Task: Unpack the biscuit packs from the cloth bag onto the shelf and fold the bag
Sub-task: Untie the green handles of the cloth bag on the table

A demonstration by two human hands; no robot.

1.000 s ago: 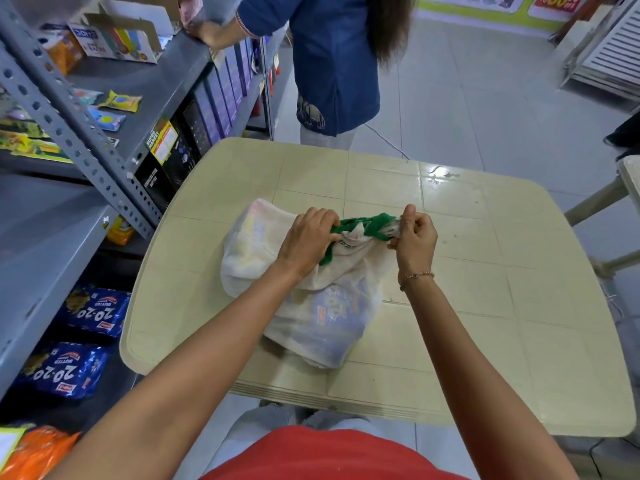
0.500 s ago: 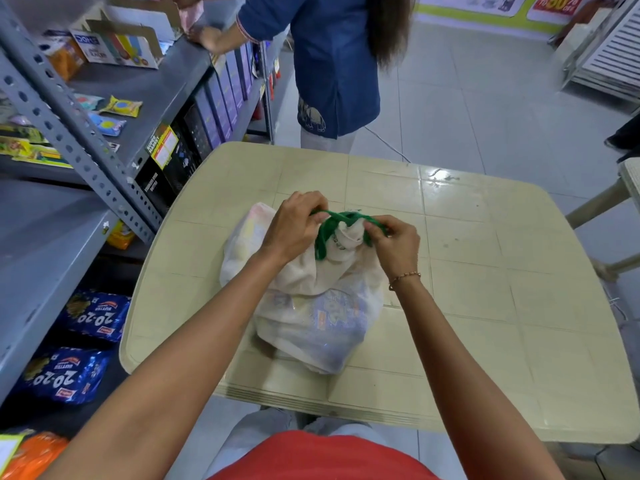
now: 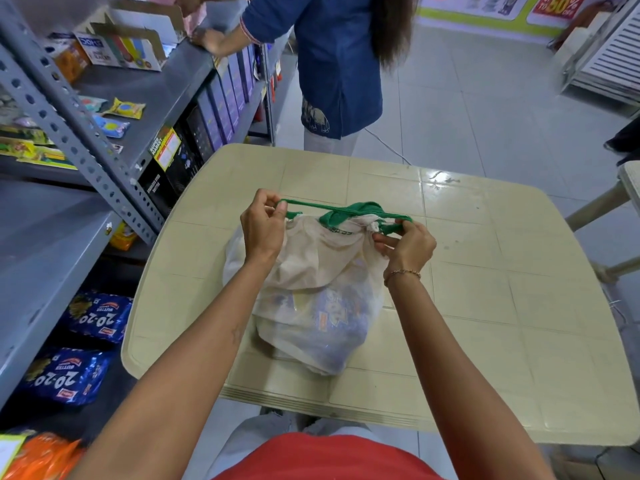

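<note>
A thin white cloth bag point(image 3: 322, 271) with green handles point(image 3: 346, 211) lies on the cream table point(image 3: 485, 306). Blue biscuit packs point(image 3: 329, 317) show through its cloth. My left hand point(image 3: 261, 228) pinches the left green handle loop and my right hand point(image 3: 405, 244) pinches the right one, with the handles stretched apart between them above the bag's mouth. The grey metal shelf point(image 3: 45, 244) stands to the left of the table.
Blue "20-20" biscuit packs point(image 3: 97, 315) lie on the lower shelf level, with an orange pack point(image 3: 38, 459) below. Dark boxes point(image 3: 194, 133) and small packets fill upper shelves. A person in a blue top point(image 3: 339, 64) stands beyond the table's far edge. A chair point(image 3: 620, 202) stands at right.
My hands had been close together at the knotted green handles; now they have drawn apart, left hand leftward and right hand rightward, stretching the handles out over the bag.
</note>
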